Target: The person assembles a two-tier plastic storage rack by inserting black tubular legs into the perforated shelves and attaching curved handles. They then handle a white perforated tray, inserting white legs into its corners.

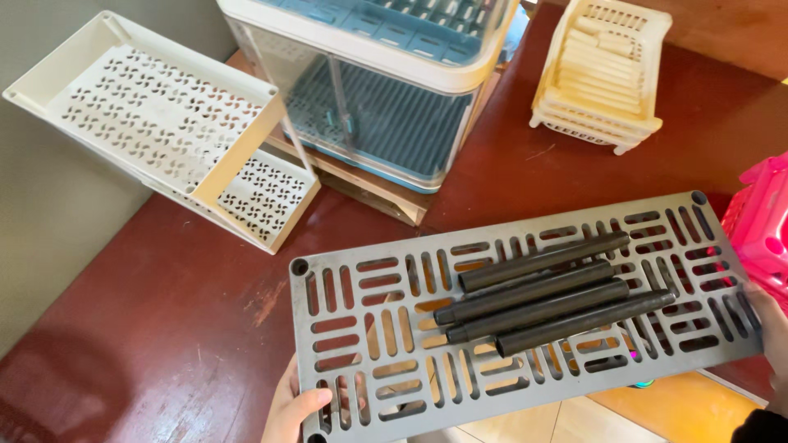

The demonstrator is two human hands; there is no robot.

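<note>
Now both hands, left hand (291, 410) and right hand (770, 324), grip the grey slotted shelf panel (361, 328) above the red table (164, 312), and any tilt could roll four loose black tubes (546, 295) off

A single head-worn camera looks steeply down from close above at a dark red table (164, 328), with the wearer's hands (291, 410) entering at the bottom edge of view.
</note>
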